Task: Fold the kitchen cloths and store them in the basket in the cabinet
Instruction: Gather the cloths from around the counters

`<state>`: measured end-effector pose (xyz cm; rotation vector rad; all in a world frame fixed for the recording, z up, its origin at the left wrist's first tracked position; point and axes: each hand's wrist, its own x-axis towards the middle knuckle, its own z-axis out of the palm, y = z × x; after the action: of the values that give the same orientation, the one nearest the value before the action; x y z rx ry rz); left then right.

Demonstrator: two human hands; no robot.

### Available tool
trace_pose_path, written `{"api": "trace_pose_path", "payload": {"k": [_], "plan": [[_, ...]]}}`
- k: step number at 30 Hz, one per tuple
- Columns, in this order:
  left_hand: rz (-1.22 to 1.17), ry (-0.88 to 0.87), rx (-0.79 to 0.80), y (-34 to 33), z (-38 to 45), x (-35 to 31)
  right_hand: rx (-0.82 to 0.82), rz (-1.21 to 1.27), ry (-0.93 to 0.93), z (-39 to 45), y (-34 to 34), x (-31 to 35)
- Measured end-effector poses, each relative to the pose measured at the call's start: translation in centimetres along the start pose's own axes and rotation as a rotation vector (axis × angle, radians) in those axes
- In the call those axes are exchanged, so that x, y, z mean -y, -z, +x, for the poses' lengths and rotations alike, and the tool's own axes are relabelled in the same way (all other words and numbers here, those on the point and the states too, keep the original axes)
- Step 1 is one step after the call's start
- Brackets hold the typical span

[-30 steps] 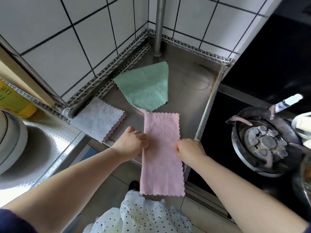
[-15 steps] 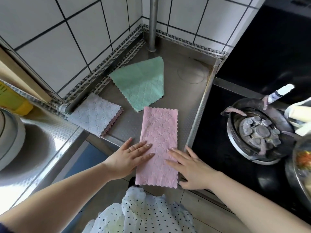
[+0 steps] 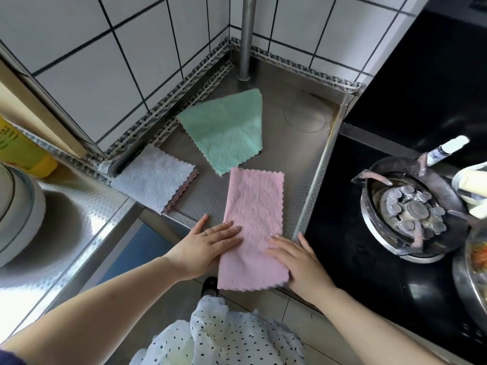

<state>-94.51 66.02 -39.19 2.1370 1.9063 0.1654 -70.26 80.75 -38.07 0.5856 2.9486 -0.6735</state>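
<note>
A pink cloth, folded into a long strip, lies on the steel counter with its near end hanging over the front edge. My left hand rests flat on its left side, fingers spread. On its near right part my right hand lies flat too. A green cloth lies unfolded behind the pink one. To the left sits a small stack of folded cloths, grey on top with a pink edge under it. No basket or cabinet is in view.
A metal pipe rises in the tiled corner. Right of the counter is a black hob with a gas burner and a pan's rim. At the left stand a yellow bottle and a white pot.
One second ago both hands pinched the strip's edges mid-length with more of it hanging. The strip has been slid further onto the counter, and both hands now lie open and flat on it.
</note>
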Motion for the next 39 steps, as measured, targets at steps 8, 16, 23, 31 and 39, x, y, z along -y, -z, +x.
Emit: {"api": "trace_pose_path", "payload": {"k": [8, 16, 23, 31, 39], "plan": [[-0.464, 0.393, -0.384, 2.2, 2.9, -0.1, -0.362, 0.562, -0.557, 5.7, 2.4, 0.8], [-1.009, 0.762, -0.431, 3.5, 7.9, 1.5, -0.276, 0.584, -0.746, 12.7, 3.9, -1.3], [-0.867, 0.643, -0.473, 3.9, 9.2, 2.6, -0.316, 0.491, -0.791, 14.2, 3.6, -1.7], [-0.679, 0.670, -0.389, 3.2, 10.0, 3.7, -0.319, 0.533, -0.886, 14.5, 4.1, -1.8], [-0.074, 0.293, -0.156, 2.6, 10.9, 2.3, -0.276, -0.111, -0.307, 14.2, 3.0, 1.2]]}}
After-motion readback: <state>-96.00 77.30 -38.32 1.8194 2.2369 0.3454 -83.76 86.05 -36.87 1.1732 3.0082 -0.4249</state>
